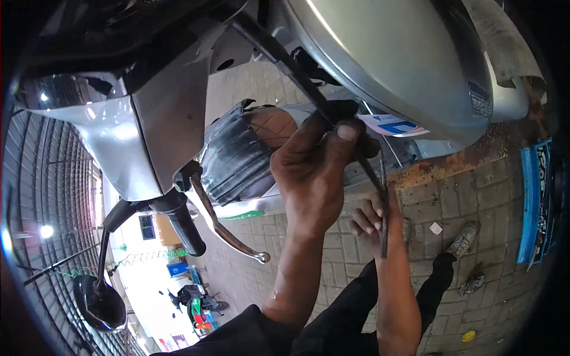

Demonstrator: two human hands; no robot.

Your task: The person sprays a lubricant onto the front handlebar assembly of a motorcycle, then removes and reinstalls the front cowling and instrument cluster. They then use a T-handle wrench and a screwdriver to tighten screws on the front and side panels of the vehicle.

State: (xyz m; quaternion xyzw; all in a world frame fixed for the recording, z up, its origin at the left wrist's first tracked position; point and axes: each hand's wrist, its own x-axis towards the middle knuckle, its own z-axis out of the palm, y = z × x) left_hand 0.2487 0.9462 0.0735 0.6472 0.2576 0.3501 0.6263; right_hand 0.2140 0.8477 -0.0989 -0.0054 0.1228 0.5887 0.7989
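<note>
My left hand (317, 163) pinches a thin black cable (306, 86) between thumb and fingers. From under the scooter's dark front cover the cable slants down through that hand, and its lower part bends and hangs to a loose end. Lower and to the right, my right hand (374, 222) has its fingers curled about the cable near this bend; part of its grip is hidden. A brake lever (222, 228) and a black handlebar grip (181, 222) stick out to the left of my left forearm. Beside the hands is the scooter's silver-grey body panel (392, 59).
A torn seat (237, 160) lies beyond my left hand. At left hangs a round mirror (101, 302) on its stalk. A rusty metal edge (451, 163) runs above the paving (415, 204). A blue strip (528, 202) is at the right; another scooter (199, 299) stands at lower left.
</note>
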